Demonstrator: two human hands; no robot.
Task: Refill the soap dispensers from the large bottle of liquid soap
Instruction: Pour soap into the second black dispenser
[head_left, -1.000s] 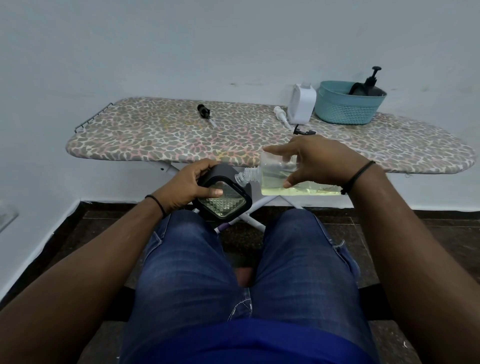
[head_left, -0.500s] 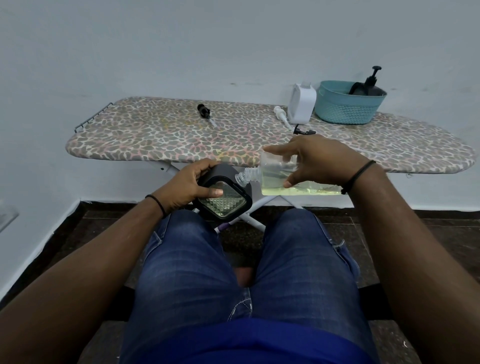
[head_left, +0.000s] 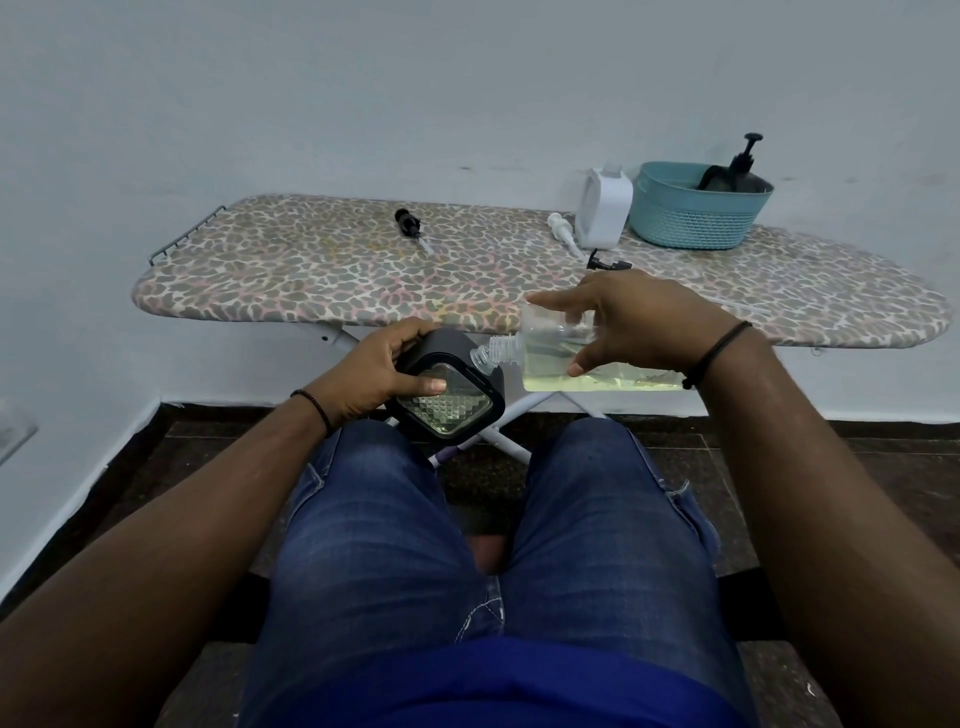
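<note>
Clear bottle (head_left: 550, 358) tipped toward dispenser (head_left: 451, 395)

Ironing board (head_left: 311, 270), leopard-print cover, stands against pale wall (head_left: 363, 93). Teal basket (head_left: 691, 223) sits on its right end. Blue jeans (head_left: 374, 545) fill the foreground over dark floor (head_left: 857, 467).
</note>
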